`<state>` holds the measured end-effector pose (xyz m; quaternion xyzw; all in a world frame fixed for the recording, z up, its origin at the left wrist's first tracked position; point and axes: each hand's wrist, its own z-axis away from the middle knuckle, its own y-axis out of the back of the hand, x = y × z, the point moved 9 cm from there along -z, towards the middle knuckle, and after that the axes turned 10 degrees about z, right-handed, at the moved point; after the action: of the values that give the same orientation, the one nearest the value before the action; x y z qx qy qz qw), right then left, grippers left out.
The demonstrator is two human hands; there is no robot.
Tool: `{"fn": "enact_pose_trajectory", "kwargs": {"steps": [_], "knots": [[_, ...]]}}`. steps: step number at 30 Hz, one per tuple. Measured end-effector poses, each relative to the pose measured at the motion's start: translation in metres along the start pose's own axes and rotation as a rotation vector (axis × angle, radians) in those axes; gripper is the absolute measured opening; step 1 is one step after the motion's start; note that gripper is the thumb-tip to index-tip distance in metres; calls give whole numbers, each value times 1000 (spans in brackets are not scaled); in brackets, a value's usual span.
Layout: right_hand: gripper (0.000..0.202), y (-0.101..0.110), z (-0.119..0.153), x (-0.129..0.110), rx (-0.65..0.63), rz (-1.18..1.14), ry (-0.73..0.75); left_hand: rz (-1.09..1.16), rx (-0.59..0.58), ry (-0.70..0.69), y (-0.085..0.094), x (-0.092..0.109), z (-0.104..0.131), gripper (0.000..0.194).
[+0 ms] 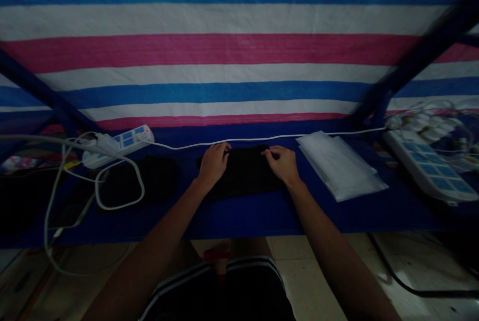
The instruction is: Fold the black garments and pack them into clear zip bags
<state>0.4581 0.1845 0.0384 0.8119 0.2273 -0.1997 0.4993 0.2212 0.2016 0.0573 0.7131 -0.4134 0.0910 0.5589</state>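
Ctr frame: L hand (214,162) on black cloth (249,173) at its upper-left, grip unclear; R hand (283,162) apart, pinching upper-right edge, prob. keeping it flat on surface (243,218)

A black cloth (249,176) (roughly rectangular, its details dark) lies flat on the blue surface (243,218).

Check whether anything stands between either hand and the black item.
Nothing visible does: the left hand and right hand touch the black item near its far corners; the white cable runs beyond it.
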Motion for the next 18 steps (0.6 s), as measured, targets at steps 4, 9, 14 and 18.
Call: {"fn": "enact_pose_trajectory", "kwargs": {"steps": [4,9,14,18], "knots": [[20,-3,-1,3,-6,26,8,-75,13,-60,9,34,22,29],[19,1,-1,1,20,26,8,-177,-72,-61,-11,45,62,39],[24,19,2,-22,67,4,146,-165,-104,-42,-17,40,68,45],[38,3,12,-46,-132,21,356,33,-147,-201,1,80,94,46]]}}
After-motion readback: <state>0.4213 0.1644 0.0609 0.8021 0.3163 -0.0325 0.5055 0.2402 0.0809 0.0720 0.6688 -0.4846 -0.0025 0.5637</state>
